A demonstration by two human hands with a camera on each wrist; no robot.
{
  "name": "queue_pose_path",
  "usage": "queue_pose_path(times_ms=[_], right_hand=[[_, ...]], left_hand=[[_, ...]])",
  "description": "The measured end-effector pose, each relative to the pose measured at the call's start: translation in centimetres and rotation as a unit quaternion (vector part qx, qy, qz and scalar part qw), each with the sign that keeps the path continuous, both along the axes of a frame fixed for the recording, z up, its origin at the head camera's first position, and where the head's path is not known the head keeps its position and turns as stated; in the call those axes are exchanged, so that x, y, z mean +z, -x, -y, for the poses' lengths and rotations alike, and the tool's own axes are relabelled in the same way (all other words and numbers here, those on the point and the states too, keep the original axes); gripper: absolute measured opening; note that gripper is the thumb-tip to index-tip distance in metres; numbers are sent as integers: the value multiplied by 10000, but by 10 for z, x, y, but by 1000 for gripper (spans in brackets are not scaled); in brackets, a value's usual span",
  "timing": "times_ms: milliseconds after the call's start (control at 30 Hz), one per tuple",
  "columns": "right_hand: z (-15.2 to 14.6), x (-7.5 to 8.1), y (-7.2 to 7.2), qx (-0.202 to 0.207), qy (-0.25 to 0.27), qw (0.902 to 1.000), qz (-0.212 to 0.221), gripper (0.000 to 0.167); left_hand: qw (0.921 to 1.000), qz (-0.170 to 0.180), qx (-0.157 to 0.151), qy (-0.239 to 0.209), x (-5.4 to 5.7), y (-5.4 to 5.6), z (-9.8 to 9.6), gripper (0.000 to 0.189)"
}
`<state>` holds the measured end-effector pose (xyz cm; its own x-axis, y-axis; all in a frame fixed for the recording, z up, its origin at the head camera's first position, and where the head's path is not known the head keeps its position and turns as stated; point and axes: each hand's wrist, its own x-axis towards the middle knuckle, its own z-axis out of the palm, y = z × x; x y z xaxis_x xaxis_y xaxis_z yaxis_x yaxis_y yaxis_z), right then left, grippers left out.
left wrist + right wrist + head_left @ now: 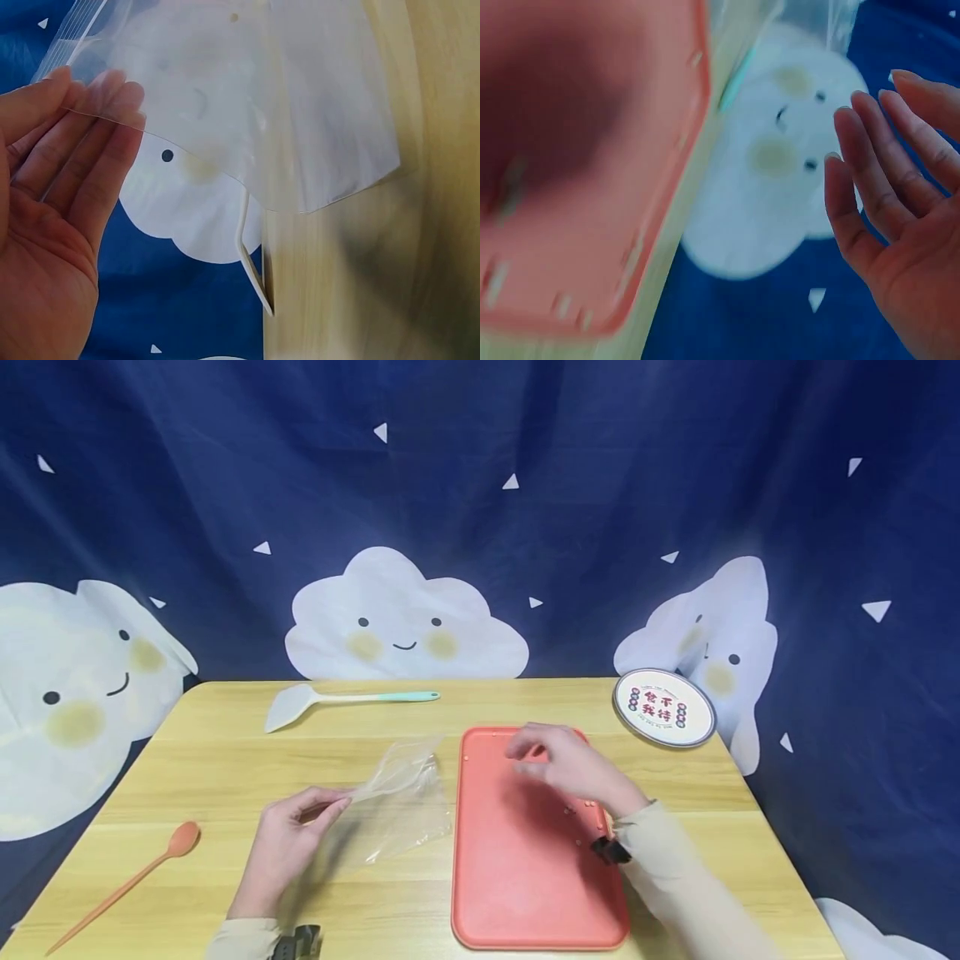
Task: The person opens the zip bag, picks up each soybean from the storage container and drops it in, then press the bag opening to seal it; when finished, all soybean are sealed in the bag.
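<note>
My left hand (288, 843) pinches the corner of a clear zip-top plastic bag (408, 810) between thumb and fingers. In the left wrist view the bag (300, 135) hangs flat from the fingers, its ridged seal strip near the top left. Over the red tray (517, 893) hovers my right hand (562, 760), fingers loosely bent and holding nothing. The right wrist view shows that hand (907, 195) beside the tray, apart from it. Several small pale bits (588, 804) lie on the tray, mostly near its right edge; their kind is too small to tell.
Behind the bag lies a white spatula (292, 703) with a mint handle end. An orange spoon (182, 839) is at the left of the wooden table (375, 910). An oval white plate (664, 708) with red lettering sits at the back right corner. A blue curtain (450, 510) hangs behind.
</note>
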<state>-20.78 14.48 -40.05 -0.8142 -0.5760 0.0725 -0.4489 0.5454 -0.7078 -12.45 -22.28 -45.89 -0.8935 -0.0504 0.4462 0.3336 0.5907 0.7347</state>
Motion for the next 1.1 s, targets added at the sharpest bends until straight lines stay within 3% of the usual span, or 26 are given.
queue_pose_path(times_ms=[200,400,667,1100], right_hand=[[-42,-17,-9,-66,-405,9990,-193,14],[-63,-43,-16,38,-711,9969,-323,18],[-62,-61,-19,354,-1151,9901,-718,18],[-56,-69,-19,153,-1491,9834,-1023,20]], left_hand=[[10000,4,26,-32,-1,-1,0,17],[10000,-12,-22,-59,-1,-2,-2,17],[10000,-61,-66,-43,-2,-1,-4,18],[10000,17,28,48,-2,-1,-5,18]])
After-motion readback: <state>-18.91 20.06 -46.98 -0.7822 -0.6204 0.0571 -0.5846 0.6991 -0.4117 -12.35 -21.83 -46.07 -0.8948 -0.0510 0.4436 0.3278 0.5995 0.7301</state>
